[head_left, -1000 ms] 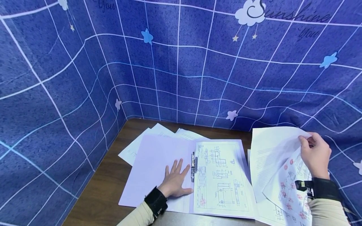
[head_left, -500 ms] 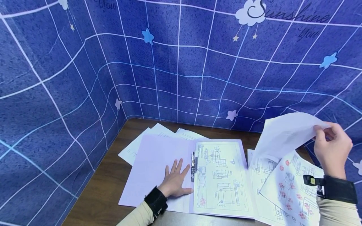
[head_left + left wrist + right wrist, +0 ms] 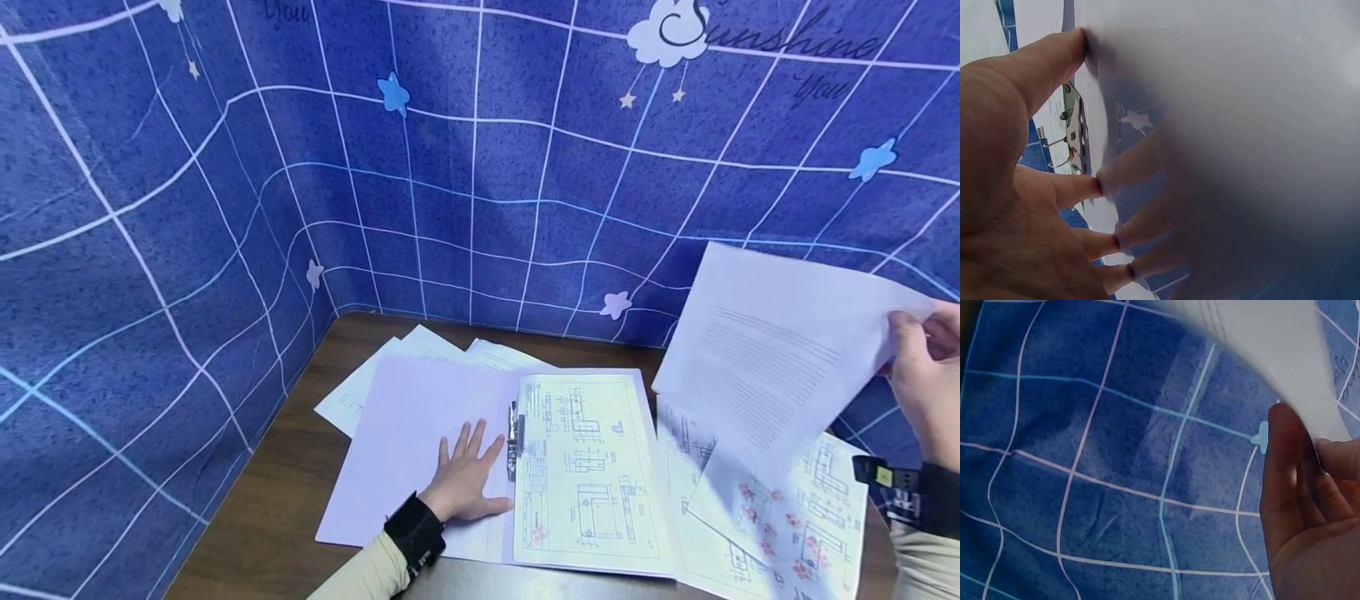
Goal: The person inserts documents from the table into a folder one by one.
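My left hand [image 3: 467, 479] lies with fingers spread on the inside cover of a lilac folder [image 3: 420, 417], just left of its metal clip [image 3: 515, 442]. In the left wrist view the fingertips press on the glossy cover, and the clip [image 3: 1073, 128] shows beyond the thumb. A drawing sheet [image 3: 588, 467] with a red stamp lies on the folder's right side. At the far right my right hand [image 3: 930, 367] pinches the corner of a printed paper sheet [image 3: 780, 333] between thumb and fingers. That sheet hangs raised over other papers. In the right wrist view the pinched sheet [image 3: 1272, 344] curves up from the fingertips.
Right of the folder lie several drawing sheets, one with many red stamps [image 3: 795, 533], partly under the raised sheet. Loose papers [image 3: 431, 346] stick out behind the folder at left. A blue patterned cloth [image 3: 450, 208] walls the brown table [image 3: 247, 517] at back and left.
My right hand has moved right and up, lifting the printed sheet away from the papers beneath, so the stamped sheet shows more. The left hand has stayed in place on the folder.
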The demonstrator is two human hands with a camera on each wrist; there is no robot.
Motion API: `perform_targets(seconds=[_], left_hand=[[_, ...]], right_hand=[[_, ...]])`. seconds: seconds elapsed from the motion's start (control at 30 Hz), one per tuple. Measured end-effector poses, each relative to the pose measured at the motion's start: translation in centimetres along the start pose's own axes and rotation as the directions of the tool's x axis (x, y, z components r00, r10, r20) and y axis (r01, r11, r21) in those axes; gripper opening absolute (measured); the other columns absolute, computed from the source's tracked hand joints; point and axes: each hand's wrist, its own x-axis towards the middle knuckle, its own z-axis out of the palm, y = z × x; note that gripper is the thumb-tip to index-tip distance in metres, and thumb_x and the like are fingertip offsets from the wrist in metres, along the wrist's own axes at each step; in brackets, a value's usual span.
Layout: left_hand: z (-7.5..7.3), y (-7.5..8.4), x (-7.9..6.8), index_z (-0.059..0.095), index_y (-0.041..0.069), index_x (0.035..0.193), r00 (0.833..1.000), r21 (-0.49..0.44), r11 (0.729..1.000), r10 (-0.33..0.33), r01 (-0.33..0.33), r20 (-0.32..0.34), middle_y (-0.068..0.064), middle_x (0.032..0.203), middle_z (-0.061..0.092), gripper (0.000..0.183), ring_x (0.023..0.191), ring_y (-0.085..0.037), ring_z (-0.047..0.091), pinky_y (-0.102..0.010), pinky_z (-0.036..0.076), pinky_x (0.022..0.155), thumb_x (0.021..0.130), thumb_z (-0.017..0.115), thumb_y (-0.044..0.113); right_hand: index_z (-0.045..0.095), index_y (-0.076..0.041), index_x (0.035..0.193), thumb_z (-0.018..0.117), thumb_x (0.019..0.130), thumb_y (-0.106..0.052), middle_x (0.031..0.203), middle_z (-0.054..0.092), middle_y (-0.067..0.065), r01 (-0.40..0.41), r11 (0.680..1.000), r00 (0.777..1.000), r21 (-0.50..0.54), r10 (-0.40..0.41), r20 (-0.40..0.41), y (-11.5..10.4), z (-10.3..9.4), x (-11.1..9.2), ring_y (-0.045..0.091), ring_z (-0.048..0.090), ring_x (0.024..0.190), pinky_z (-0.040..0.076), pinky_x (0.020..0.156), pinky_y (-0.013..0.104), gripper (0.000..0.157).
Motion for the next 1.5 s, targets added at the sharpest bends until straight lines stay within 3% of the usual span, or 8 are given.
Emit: perform_targets(seconds=[0.3, 0.47, 0.63, 0.77, 0.87, 1.17, 1.4, 1.5], left_hand=[[-0.2, 0.3, -0.1, 0.039, 0.012, 0.159, 1.0, 0.016, 1.0, 0.005, -0.004, -0.017, -0.024, 0.168, 0.016, 0.099, 0.154, -0.047, 0.012, -0.074, 0.013, 0.116, 0.082, 0.076, 0.061], [-0.1, 0.2, -0.1, 0.039, 0.011, 0.159, 1.0, 0.018, 1.0, 0.011, -0.01, -0.022, -0.025, 0.168, 0.017, 0.098, 0.154, -0.047, 0.012, -0.074, 0.014, 0.116, 0.082, 0.076, 0.061], [-0.1, 0.1, 0.0, 0.04, 0.011, 0.159, 1.0, 0.021, 1.0, 0.015, -0.014, -0.027, -0.025, 0.168, 0.017, 0.098, 0.154, -0.047, 0.013, -0.075, 0.014, 0.115, 0.082, 0.076, 0.061], [-0.1, 0.1, 0.0, 0.039, 0.011, 0.159, 1.0, 0.024, 1.0, 0.015, -0.015, -0.024, -0.025, 0.168, 0.017, 0.098, 0.154, -0.047, 0.013, -0.075, 0.014, 0.115, 0.082, 0.076, 0.061], [-0.1, 0.1, -0.1, 0.039, 0.011, 0.159, 1.0, 0.022, 1.0, 0.014, -0.014, -0.021, -0.025, 0.168, 0.016, 0.098, 0.154, -0.046, 0.012, -0.074, 0.014, 0.116, 0.083, 0.075, 0.062], [0.0, 0.1, 0.2, 0.037, 0.013, 0.16, 1.0, 0.017, 1.0, 0.006, -0.006, -0.001, -0.024, 0.169, 0.014, 0.1, 0.155, -0.047, 0.009, -0.075, 0.011, 0.116, 0.082, 0.075, 0.062], [0.0, 0.3, 0.1, 0.037, 0.013, 0.16, 1.0, 0.014, 1.0, 0.002, -0.002, 0.004, -0.023, 0.169, 0.014, 0.1, 0.155, -0.047, 0.009, -0.075, 0.01, 0.115, 0.082, 0.075, 0.063], [-0.1, 0.2, 0.0, 0.037, 0.013, 0.16, 1.0, 0.012, 1.0, 0.001, -0.001, 0.008, -0.024, 0.169, 0.013, 0.1, 0.155, -0.047, 0.008, -0.075, 0.01, 0.116, 0.083, 0.074, 0.063]], right_hand=[[0.063, -0.039, 0.095, 0.058, 0.097, 0.001, 0.074, 0.062, -0.035, -0.106, 0.993, 0.992, 0.054, 0.102, 0.075, 1.8, -0.9, 0.3, -0.016, 0.053, 0.058, 0.039, 0.047, 0.003, 0.04], [0.067, -0.035, 0.088, 0.061, 0.095, 0.006, 0.067, 0.066, -0.026, -0.154, 0.982, 0.969, 0.109, 0.129, 0.21, 3.1, -1.1, 0.1, -0.01, 0.057, 0.051, 0.042, 0.044, 0.007, 0.042], [0.064, -0.039, 0.091, 0.065, 0.097, -0.006, 0.065, 0.062, -0.031, -0.103, 0.994, 0.952, -0.039, 0.11, 0.285, 3.8, -1.2, -0.2, -0.01, 0.054, 0.049, 0.042, 0.042, 0.009, 0.034], [0.071, -0.013, 0.098, 0.066, 0.099, -0.015, 0.063, 0.055, -0.035, -0.01, 0.975, 0.944, -0.224, 0.083, 0.32, 4.2, -0.7, -0.8, -0.008, 0.051, 0.05, 0.04, 0.044, 0.012, 0.005], [0.067, 0.006, 0.108, 0.067, 0.1, -0.019, 0.063, 0.055, -0.033, 0.03, 0.965, 0.929, -0.259, 0.069, 0.363, 4.9, 0.2, -1.5, -0.006, 0.051, 0.052, 0.04, 0.047, 0.014, 0.027], [0.07, 0.007, 0.11, 0.068, 0.1, -0.018, 0.071, 0.063, -0.026, 0.093, 0.979, 0.876, -0.183, 0.007, 0.482, 6.1, 4.7, -4.4, -0.009, 0.054, 0.063, 0.042, 0.056, 0.01, 0.027], [0.073, 0.007, 0.109, 0.069, 0.099, -0.012, 0.087, 0.075, 0.015, 0.099, 0.989, 0.85, -0.108, -0.027, 0.527, 6.1, 9.5, -7.1, -0.012, 0.057, 0.07, 0.044, 0.062, 0.008, 0.022], [0.072, 0.008, 0.11, 0.068, 0.099, -0.01, 0.095, 0.074, 0.025, 0.08, 0.994, 0.834, -0.076, -0.025, 0.551, 6.1, 11.3, -8.1, -0.013, 0.058, 0.074, 0.045, 0.065, 0.007, 0.022]])
